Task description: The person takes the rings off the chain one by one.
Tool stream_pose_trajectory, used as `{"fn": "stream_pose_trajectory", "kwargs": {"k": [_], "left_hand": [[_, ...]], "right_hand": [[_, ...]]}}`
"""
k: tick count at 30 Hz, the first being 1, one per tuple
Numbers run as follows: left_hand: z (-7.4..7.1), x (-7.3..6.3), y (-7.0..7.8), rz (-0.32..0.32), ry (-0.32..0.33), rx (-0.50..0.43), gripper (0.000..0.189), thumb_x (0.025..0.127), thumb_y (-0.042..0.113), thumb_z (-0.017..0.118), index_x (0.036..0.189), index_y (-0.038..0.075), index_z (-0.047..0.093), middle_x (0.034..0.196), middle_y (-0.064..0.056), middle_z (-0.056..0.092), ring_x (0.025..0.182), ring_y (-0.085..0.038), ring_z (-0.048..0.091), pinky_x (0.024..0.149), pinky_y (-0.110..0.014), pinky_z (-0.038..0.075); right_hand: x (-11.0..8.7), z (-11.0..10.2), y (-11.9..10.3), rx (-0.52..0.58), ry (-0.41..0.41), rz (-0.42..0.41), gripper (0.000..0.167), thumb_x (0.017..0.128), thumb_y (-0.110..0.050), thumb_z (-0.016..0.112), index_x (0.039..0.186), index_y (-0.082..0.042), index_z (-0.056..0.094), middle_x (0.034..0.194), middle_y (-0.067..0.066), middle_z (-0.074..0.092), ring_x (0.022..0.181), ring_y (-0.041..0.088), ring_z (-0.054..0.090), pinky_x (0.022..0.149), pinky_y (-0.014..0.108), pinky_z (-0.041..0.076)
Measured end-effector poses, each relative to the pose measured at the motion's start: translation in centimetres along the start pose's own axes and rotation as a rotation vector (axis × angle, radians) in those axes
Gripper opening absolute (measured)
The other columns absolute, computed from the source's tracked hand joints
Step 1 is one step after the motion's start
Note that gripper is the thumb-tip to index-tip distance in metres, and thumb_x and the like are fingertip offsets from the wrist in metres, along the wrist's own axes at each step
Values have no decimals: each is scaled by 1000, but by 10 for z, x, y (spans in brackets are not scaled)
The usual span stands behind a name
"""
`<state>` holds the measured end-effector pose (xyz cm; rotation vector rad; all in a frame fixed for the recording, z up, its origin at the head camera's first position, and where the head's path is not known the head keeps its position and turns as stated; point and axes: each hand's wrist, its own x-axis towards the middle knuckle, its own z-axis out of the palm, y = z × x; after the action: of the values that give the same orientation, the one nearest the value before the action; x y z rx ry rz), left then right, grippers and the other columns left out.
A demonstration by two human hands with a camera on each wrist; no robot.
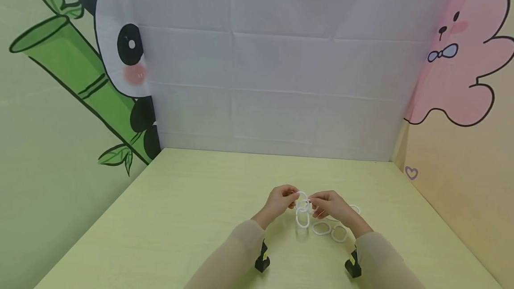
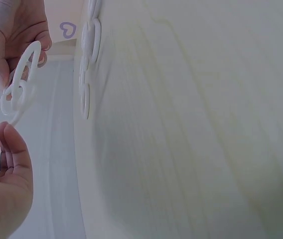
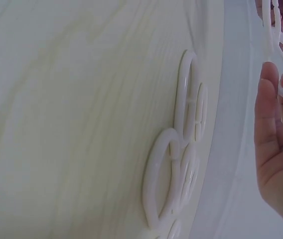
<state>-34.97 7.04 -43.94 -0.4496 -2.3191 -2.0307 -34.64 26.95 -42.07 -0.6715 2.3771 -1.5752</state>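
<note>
Several white plastic chain links (image 1: 297,218) are hooked together in the air between the two hands, one hanging lowest. On the left side, my left hand (image 1: 282,200) pinches the upper link between thumb and fingertips. My right hand (image 1: 332,206) pinches a link at the other side of the cluster. In the left wrist view an oval link (image 2: 18,74) stands out by the right hand, threaded with smaller-looking loops below it. The right wrist view catches only part of the held links (image 3: 267,35) at its upper right edge.
More white links (image 3: 150,184) lie grouped on the pale yellow table (image 1: 201,200), below and beside the right hand. A black device (image 1: 262,262) shows under each sleeve. Behind the table hangs a creased white sheet (image 1: 281,66), between walls with painted cartoon animals.
</note>
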Motion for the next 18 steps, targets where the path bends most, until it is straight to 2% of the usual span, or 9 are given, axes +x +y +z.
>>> {"fn": "stream_pose_trajectory", "kwargs": {"k": [5, 10, 15, 18], "left_hand": [[-1, 0, -1, 6, -4, -8, 11, 89, 9, 62, 94, -1, 63, 73, -6, 60, 59, -10, 53, 58, -24, 50], [-2, -1, -1, 13, -6, -27, 11, 89, 9, 62, 94, -1, 63, 74, -8, 60, 59, -9, 53, 57, -23, 49], [-3, -11, 16, 42, -16, -54, 11, 90, 3, 58, 96, -6, 61, 83, -25, 60, 60, -11, 52, 58, -24, 48], [-4, -17, 27, 53, -13, -53, 13, 91, 2, 56, 96, -9, 60, 80, -21, 60, 60, -12, 51, 59, -24, 48]], "right_hand": [[-1, 1, -1, 7, 11, 18, 32, 95, -19, 52, 107, 10, 59, 82, 14, 56, 67, 22, 62, 63, 37, 54], [0, 3, -2, 24, 8, 38, 32, 95, -22, 54, 100, 8, 60, 77, 8, 55, 64, 19, 60, 61, 36, 53], [2, 4, 0, 54, -14, 51, 32, 95, -22, 51, 95, 9, 58, 75, 8, 53, 60, 16, 57, 58, 33, 52], [3, 4, 3, 73, -26, 68, 29, 96, -19, 50, 95, 9, 58, 78, 9, 53, 60, 16, 57, 58, 32, 52]]}}
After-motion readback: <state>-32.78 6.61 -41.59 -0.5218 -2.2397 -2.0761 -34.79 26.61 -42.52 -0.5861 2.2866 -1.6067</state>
